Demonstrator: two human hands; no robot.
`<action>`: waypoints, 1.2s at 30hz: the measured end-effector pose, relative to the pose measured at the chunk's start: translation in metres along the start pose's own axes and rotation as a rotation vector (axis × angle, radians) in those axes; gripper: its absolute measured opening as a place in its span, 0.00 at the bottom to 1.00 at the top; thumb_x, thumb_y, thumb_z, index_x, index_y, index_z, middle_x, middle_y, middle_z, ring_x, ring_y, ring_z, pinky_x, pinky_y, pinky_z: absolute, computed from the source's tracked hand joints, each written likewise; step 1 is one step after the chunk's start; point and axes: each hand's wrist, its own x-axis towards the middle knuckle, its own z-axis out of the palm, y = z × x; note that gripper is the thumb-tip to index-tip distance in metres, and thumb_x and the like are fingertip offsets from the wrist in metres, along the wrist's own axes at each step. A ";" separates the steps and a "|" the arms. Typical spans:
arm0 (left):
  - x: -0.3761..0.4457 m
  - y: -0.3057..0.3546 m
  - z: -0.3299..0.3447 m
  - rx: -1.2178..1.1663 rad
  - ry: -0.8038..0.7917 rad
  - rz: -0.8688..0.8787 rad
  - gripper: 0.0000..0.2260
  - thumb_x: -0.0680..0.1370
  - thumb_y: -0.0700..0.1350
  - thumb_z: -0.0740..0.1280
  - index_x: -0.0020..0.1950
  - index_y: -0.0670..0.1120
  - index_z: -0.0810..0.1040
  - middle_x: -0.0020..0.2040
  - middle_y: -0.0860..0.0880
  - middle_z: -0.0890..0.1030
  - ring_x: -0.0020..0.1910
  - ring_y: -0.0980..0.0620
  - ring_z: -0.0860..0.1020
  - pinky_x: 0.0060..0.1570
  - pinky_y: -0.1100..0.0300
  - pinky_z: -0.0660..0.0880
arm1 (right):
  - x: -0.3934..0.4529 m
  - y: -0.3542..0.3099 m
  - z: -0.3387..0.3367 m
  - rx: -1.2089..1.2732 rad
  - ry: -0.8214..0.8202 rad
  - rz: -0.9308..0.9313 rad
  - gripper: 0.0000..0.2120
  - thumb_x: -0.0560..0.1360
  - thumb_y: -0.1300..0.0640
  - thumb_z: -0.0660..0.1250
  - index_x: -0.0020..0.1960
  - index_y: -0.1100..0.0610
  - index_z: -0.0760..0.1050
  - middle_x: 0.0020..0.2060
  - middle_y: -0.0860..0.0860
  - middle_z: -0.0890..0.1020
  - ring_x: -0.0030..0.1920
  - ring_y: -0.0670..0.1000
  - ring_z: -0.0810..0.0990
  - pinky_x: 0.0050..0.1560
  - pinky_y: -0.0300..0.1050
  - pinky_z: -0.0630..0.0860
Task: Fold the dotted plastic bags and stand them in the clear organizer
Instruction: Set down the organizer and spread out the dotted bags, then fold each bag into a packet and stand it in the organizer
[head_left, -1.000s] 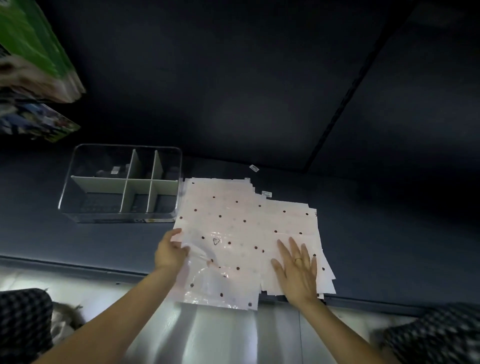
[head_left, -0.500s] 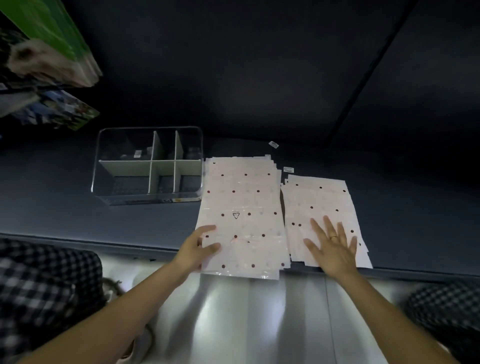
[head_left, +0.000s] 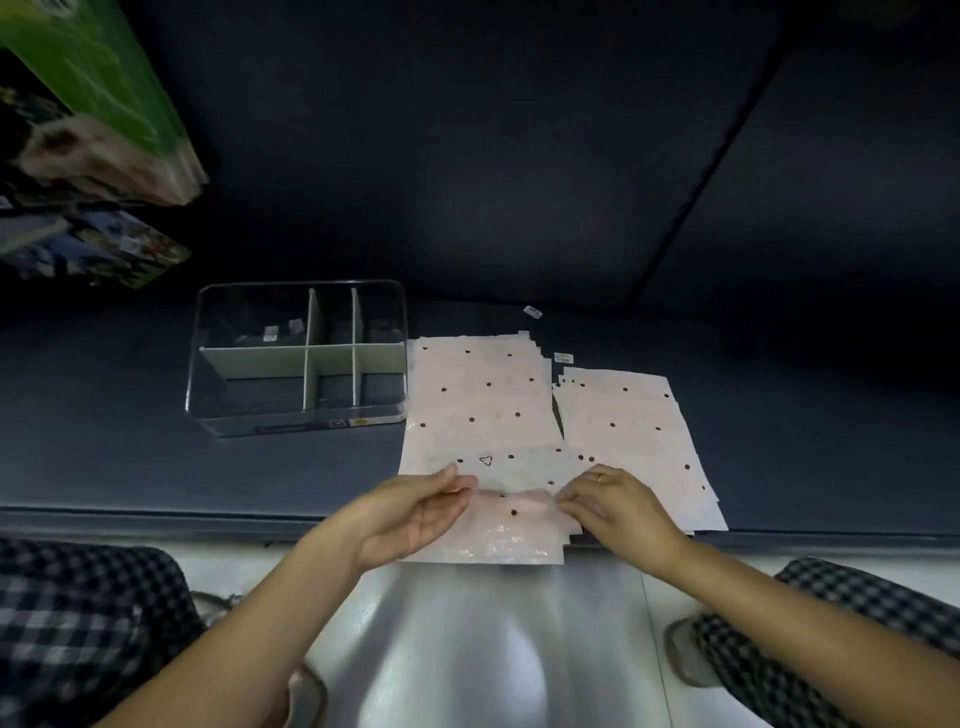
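Both hands, left hand (head_left: 415, 512) and right hand (head_left: 613, 501), pinch the near edge of the top dotted bag (head_left: 483, 431), starting its first fold; beyond the fingertips, the clear organizer (head_left: 298, 358) holds no bags.

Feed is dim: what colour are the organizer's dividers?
Pale grey-white dividers inside the clear plastic organizer, head view.

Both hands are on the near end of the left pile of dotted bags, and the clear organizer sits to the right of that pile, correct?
Not quite. The head view shows the clear organizer to the left of the left pile of dotted bags, not to its right. The rest holds: the left hand and right hand are both on that pile's near end.
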 end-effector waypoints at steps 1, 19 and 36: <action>-0.002 0.005 -0.003 0.048 0.010 -0.010 0.15 0.73 0.48 0.69 0.49 0.37 0.84 0.41 0.44 0.83 0.38 0.52 0.83 0.35 0.64 0.80 | 0.002 -0.002 -0.006 0.086 -0.020 0.031 0.08 0.77 0.54 0.66 0.52 0.54 0.81 0.47 0.43 0.82 0.53 0.45 0.77 0.56 0.35 0.69; 0.048 -0.041 -0.019 1.564 0.434 1.036 0.18 0.76 0.50 0.68 0.63 0.45 0.76 0.66 0.47 0.75 0.66 0.45 0.72 0.66 0.56 0.67 | 0.156 0.022 0.010 -0.025 -0.238 0.357 0.09 0.78 0.53 0.62 0.51 0.56 0.78 0.52 0.54 0.81 0.56 0.56 0.76 0.56 0.47 0.71; 0.056 -0.070 -0.045 2.217 0.366 0.664 0.32 0.75 0.67 0.46 0.74 0.53 0.64 0.72 0.37 0.65 0.71 0.41 0.65 0.68 0.47 0.57 | 0.043 -0.015 0.087 -0.235 0.118 -0.183 0.23 0.79 0.47 0.56 0.69 0.58 0.70 0.70 0.52 0.70 0.71 0.54 0.66 0.73 0.52 0.58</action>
